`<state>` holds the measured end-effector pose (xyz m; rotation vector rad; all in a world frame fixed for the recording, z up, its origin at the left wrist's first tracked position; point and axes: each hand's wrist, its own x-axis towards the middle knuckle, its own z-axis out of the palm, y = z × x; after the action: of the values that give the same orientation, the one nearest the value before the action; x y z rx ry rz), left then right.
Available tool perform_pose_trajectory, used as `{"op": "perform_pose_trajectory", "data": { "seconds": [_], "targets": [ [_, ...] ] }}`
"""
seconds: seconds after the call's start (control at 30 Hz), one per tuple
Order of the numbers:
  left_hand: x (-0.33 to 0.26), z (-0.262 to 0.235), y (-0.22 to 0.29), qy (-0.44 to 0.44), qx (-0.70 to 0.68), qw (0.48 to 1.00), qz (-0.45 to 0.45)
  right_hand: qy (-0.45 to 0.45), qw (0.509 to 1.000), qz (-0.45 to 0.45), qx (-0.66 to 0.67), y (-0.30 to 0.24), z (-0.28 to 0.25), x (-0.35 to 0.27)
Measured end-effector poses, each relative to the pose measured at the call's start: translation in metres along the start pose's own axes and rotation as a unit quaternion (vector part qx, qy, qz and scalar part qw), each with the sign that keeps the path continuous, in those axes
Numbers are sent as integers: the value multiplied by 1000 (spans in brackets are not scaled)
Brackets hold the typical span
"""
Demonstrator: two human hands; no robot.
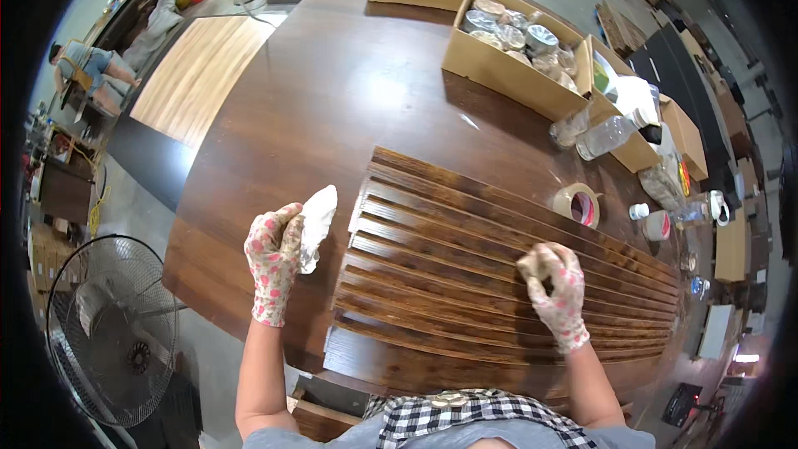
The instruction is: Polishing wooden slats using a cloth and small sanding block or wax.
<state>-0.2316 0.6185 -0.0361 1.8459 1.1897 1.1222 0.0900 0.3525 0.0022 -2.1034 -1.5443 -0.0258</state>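
Observation:
A flower-patterned glove covers my left hand [274,254], which pinches a crumpled white cloth [318,229] above the table, left of a grooved dark wood panel [465,262]. The panel lies on the table before me, its long raised slats running left to right. My right hand [555,287], gloved in the same pattern, is over the panel's middle right. Its fingers are curled together; whatever is in them is hidden and slightly blurred.
Behind the panel, on the brown table [332,75], stand a roll of tape [576,204], a clear plastic bottle [611,135] and a cardboard box [515,83] of wrapped rolls. A fan [112,328] is at the left. Another person [87,71] works at the far left.

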Motion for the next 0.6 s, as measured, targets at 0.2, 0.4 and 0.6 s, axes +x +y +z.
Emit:
{"op": "perform_pose_trajectory", "data": {
  "seconds": [0.2, 0.4, 0.6],
  "targets": [
    [5, 45, 78, -105, 131, 956, 239, 4, 994, -56, 91, -60, 26, 48],
    [-17, 84, 90, -217, 148, 926, 273, 8, 999, -53, 8, -9, 2, 5],
    [-43, 135, 108, -286, 177, 886, 319, 63, 993, 79, -54, 43, -50, -48]
  ]
}}
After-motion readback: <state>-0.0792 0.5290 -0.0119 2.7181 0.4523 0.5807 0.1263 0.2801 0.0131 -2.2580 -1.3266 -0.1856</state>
